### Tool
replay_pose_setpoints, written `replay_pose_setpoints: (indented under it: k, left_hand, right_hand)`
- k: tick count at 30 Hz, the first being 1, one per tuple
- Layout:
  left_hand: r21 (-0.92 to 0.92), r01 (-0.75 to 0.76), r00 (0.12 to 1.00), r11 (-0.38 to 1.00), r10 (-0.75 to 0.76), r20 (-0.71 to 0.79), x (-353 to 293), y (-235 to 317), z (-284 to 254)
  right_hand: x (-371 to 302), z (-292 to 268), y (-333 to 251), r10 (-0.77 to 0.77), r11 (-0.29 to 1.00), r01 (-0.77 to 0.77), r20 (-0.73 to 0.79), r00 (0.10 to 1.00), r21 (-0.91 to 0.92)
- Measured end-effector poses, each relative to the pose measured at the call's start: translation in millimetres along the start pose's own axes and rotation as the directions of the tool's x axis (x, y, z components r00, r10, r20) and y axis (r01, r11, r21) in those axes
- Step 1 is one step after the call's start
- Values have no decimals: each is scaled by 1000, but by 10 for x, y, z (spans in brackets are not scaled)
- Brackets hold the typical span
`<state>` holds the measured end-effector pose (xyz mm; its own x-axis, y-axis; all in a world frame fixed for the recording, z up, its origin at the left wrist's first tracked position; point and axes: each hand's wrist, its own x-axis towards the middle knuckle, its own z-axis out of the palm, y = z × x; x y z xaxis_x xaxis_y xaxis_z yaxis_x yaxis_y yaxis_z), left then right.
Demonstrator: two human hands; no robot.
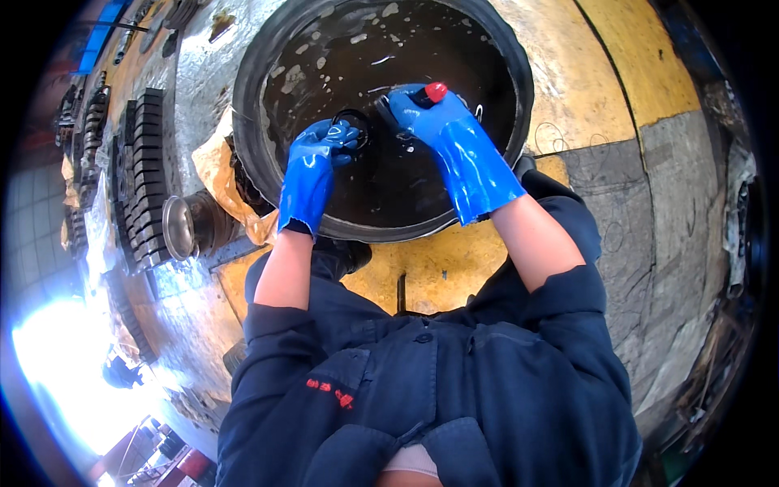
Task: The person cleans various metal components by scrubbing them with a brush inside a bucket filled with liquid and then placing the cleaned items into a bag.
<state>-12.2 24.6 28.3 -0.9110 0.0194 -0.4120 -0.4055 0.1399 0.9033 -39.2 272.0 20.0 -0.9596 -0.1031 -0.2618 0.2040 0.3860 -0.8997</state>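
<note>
Both my hands wear long blue rubber gloves and work over a large round black tub [247,122] of dark brown liquid [324,49] with patches of foam. My left hand [318,146] is closed around a thin black ring [363,130], held just above or at the liquid's surface. In my right hand [426,114] is a dark tool with a red-ended handle [436,91]. Its black working end points left toward the ring, and a small gap seems to lie between them. What kind of tool it is, I cannot make out.
Left of the tub stand a crumpled tan bag [217,166] and a metal cylinder [180,228]. Farther left lies a row of black ribbed parts [146,178]. Yellow floor plates [576,73] and grey mats [608,195] lie to the right, with thin wire loops on them.
</note>
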Motion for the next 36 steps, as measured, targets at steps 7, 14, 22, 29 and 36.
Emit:
replay_pose_setpoints:
  k: [7, 14, 22, 29, 36]
  left_hand:
    - [144, -126, 992, 982, 122, 38, 9, 14, 16]
    - [159, -237, 966, 958, 249, -64, -110, 115, 94]
    - [-405, 8, 993, 914, 40, 110, 291, -183, -132]
    - [-135, -16, 1000, 991, 14, -16, 118, -76, -49]
    - [-77, 269, 950, 960, -252, 185, -78, 252, 143]
  right_hand:
    - [70, 56, 24, 219, 975, -221, 117, 969, 7]
    - [42, 181, 191, 286, 946, -307, 172, 943, 107]
    - [3, 92, 254, 123, 983, -147, 202, 972, 107]
    - [-111, 103, -82, 104, 965, -65, 142, 984, -255]
    - [-130, 422, -155, -9, 499, 205, 232, 973, -842]
